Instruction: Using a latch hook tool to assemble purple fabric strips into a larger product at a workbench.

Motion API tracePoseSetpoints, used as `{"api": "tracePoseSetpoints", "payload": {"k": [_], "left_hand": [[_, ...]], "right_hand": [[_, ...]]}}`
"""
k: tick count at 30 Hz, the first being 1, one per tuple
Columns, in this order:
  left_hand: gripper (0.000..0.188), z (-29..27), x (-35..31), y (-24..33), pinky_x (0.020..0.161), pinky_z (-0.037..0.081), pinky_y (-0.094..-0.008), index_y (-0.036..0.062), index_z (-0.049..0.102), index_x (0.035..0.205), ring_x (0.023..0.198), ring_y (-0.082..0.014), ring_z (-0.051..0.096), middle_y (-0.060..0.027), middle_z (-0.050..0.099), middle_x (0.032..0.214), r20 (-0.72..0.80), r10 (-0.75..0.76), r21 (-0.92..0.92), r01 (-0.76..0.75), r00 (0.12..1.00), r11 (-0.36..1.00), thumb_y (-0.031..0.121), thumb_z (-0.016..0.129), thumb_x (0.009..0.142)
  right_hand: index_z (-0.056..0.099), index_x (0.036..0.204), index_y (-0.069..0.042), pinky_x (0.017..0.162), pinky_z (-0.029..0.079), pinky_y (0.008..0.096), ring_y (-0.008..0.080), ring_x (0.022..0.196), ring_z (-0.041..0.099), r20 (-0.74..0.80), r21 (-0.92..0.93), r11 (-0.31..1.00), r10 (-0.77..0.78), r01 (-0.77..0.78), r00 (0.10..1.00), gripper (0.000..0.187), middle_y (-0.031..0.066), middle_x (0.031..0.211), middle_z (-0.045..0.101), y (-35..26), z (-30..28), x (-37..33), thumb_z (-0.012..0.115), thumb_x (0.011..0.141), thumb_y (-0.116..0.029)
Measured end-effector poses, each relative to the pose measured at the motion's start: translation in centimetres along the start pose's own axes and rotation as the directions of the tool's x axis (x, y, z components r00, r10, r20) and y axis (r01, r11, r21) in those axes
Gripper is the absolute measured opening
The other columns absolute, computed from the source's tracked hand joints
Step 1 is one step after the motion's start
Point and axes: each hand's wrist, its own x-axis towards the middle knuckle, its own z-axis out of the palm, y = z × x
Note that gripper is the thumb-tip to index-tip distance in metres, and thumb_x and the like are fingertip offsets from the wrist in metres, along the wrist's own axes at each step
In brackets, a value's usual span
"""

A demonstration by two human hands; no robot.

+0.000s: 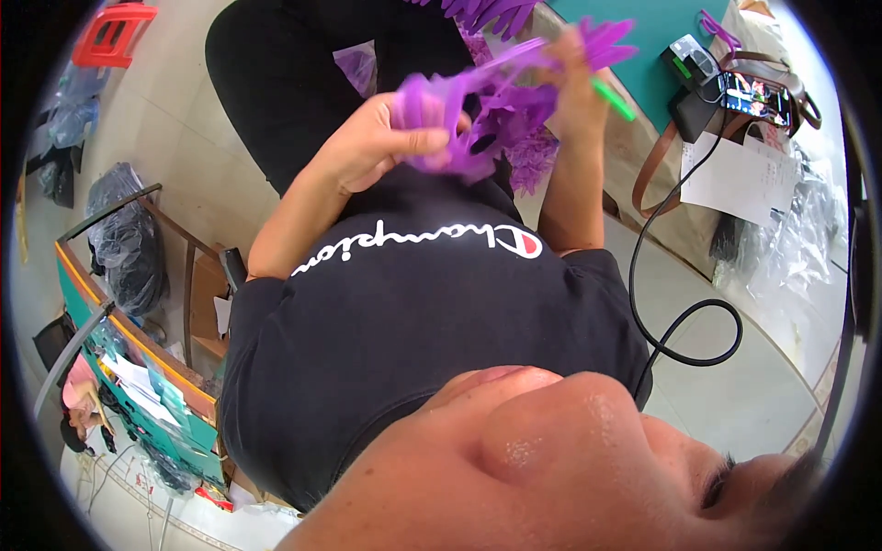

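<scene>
While your left hand (372, 142) grasps the near-left end of the purple openwork piece (522, 115), its long axis slants far and right toward your right hand (579, 81), whose blurred grip cannot be told.

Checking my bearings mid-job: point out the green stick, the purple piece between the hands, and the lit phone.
Green stick (614, 99), head view: middle of its visible length.
Purple piece (521, 119), head view: its motion-blurred middle.
Phone (755, 99), head view: its lit screen.

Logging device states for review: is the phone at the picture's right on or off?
On: the phone is lit, showing bright, coloured content.
</scene>
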Motion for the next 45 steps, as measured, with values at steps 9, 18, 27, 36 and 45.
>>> {"api": "tracePoseSetpoints", "payload": {"k": [9, 18, 27, 36, 45], "left_hand": [[0.018, -0.9, 0.4, 0.4, 0.07, 0.05, -0.0258, 0.0009, 0.062, 0.095, 0.072, -0.0117, 0.062, -0.0051, 0.064, 0.082, -0.225, 0.179, -0.09, -0.203, 0.958, 0.975, 0.014, 0.066, 0.084], [0.01, 0.5, 1.3, -1.0, 0.062, 0.05, -0.0232, -0.0003, 0.062, 0.084, 0.064, -0.0107, 0.061, -0.0064, 0.065, 0.072, -0.332, 0.425, 0.124, -0.408, 0.842, 0.905, 0.009, 0.065, 0.085], [0.011, 0.8, 0.8, -0.8, 0.062, 0.049, -0.0228, -0.0009, 0.062, 0.083, 0.064, -0.0105, 0.061, -0.0068, 0.065, 0.072, -0.328, 0.441, 0.192, -0.397, 0.836, 0.897, 0.009, 0.065, 0.085], [0.011, 0.8, 0.8, -1.0, 0.061, 0.049, -0.0222, -0.0011, 0.062, 0.083, 0.064, -0.0095, 0.06, -0.0061, 0.065, 0.071, -0.327, 0.44, 0.201, -0.394, 0.836, 0.897, 0.009, 0.066, 0.084], [0.013, 0.9, 0.8, -1.1, 0.062, 0.048, -0.0219, -0.0009, 0.062, 0.08, 0.064, -0.0093, 0.061, -0.0052, 0.065, 0.071, -0.315, 0.525, 0.376, -0.404, 0.791, 0.834, 0.01, 0.067, 0.084]], "right_hand": [[0.051, 0.064, -0.008, 0.042, 0.027, 0.0269, 0.0133, 0.043, 0.036, 0.784, 0.425, 0.779, -0.063, -0.46, 0.617, 0.034, -0.0048, 0.052, 0.034, 3.0, -5.7, 0.9, 0.053, 0.09, -0.03], [0.062, 0.076, -0.006, 0.048, 0.041, 0.0365, 0.0278, 0.055, 0.053, 0.761, -0.09, 0.715, -0.4, 0.693, 0.511, 0.019, 0.0088, 0.06, 0.051, -1.3, 3.4, -4.3, 0.072, 0.061, -0.011], [0.054, 0.067, -0.005, 0.043, 0.037, 0.0369, 0.0259, 0.049, 0.05, 0.724, -0.112, 0.675, -0.446, 0.729, 0.525, 0.019, 0.0084, 0.055, 0.048, -1.1, 4.0, -4.6, 0.072, 0.068, -0.01], [0.052, 0.065, -0.005, 0.042, 0.036, 0.0363, 0.0252, 0.048, 0.05, 0.713, -0.105, 0.684, -0.454, 0.722, 0.534, 0.023, 0.0075, 0.053, 0.047, -1.3, 3.9, -4.7, 0.074, 0.068, -0.011], [0.058, 0.074, -0.004, 0.045, 0.038, 0.0338, 0.0239, 0.047, 0.047, 0.712, -0.215, 0.756, -0.312, 0.618, 0.629, 0.016, 0.0063, 0.055, 0.048, -0.9, 3.9, -5.3, 0.067, 0.078, -0.016]]}}
